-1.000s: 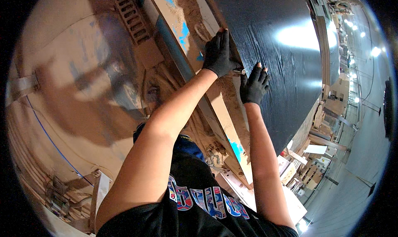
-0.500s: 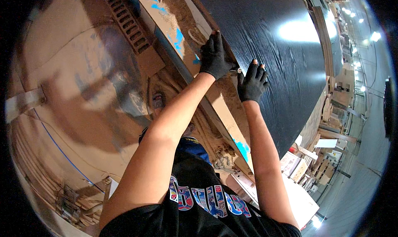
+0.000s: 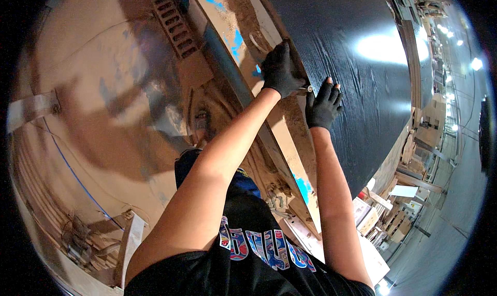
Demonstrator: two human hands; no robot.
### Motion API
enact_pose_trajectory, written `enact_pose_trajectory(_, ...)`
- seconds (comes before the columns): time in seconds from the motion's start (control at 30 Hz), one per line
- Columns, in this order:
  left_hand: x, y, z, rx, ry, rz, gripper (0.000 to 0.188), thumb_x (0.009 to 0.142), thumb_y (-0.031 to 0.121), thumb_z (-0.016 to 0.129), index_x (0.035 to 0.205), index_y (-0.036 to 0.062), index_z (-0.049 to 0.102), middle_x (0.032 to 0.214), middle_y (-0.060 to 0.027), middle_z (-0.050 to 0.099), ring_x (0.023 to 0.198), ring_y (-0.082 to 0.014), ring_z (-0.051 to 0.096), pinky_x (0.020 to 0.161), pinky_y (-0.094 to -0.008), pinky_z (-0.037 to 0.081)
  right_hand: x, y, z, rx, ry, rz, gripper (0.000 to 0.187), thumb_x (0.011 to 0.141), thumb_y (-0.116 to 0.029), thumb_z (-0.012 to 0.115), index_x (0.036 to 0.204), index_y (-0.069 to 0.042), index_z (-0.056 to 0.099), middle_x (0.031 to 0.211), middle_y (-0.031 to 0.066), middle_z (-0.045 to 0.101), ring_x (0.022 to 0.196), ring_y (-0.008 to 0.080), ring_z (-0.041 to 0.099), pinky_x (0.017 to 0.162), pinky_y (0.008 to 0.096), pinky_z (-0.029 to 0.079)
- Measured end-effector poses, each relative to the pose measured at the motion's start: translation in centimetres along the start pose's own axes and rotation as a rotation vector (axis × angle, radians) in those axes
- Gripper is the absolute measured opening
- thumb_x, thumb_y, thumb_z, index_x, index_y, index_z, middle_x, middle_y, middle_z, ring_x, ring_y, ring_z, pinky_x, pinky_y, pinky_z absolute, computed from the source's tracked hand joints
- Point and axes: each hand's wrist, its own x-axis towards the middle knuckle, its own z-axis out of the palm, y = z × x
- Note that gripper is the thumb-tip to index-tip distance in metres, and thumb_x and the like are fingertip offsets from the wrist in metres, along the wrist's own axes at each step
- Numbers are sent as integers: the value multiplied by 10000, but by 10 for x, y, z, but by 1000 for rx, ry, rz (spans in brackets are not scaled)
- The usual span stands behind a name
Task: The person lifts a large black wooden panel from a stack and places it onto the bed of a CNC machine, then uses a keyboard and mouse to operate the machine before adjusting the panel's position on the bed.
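Note:
A large black wood-grain panel (image 3: 362, 104) lies slanted in front of me. My left hand (image 3: 282, 70), in a black glove, is at the panel's left edge with its fingers curled. From beside it pokes a small metal piece with a round end (image 3: 309, 89); the rest is hidden by the glove. My right hand (image 3: 324, 104), in a black glove with bare fingertips, lies flat on the panel near the same edge, fingers stretched out. The round end sits between the two hands.
Left of the panel runs a dusty wooden beam (image 3: 282, 140) with blue paint patches. A slotted metal strip (image 3: 173, 24) stands farther left, above a dusty floor (image 3: 88, 140). Stacked boards (image 3: 414, 63) lie beyond the panel's right side. A blue cable (image 3: 77, 184) crosses the floor.
The whole view has shifted, so panel, beam and hands sit slightly farther right in the picture. Both hands keep nearly the same places at the panel's edge.

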Motion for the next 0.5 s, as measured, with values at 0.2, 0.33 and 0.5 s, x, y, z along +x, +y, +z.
enact_pose_trajectory(0.2, -1, -3, 0, -55, -177, -153, 1182, 542, 382, 879, 1485, 40, 255, 1418, -225, 424, 1292, -397, 433, 1081, -516, 357, 2, 0, -2, 8, -122, 28, 752, 933, -513, 508, 1551, -198, 217, 1541, 237, 305, 1399, 438, 320, 1057, 631, 289)
enact_pose_trajectory(0.33, -5, -11, 0, -149, -164, -158, 1156, 566, 305, 860, 1503, 42, 235, 1424, -225, 421, 1304, -390, 424, 1079, -514, 351, 3, 3, 1, -16, -102, -12, 733, 954, -539, 475, 1542, -168, 243, 1524, 250, 326, 1394, 432, 331, 1052, 601, 327)
enact_pose_trajectory(0.5, -20, -12, -12, -172, -59, -109, 1075, 621, 246, 816, 1514, 81, 240, 1402, -230, 427, 1285, -410, 425, 1074, -537, 329, 0, 5, 2, 30, -62, -36, 704, 961, -504, 500, 1519, -127, 295, 1494, 263, 360, 1373, 450, 344, 1050, 591, 344)
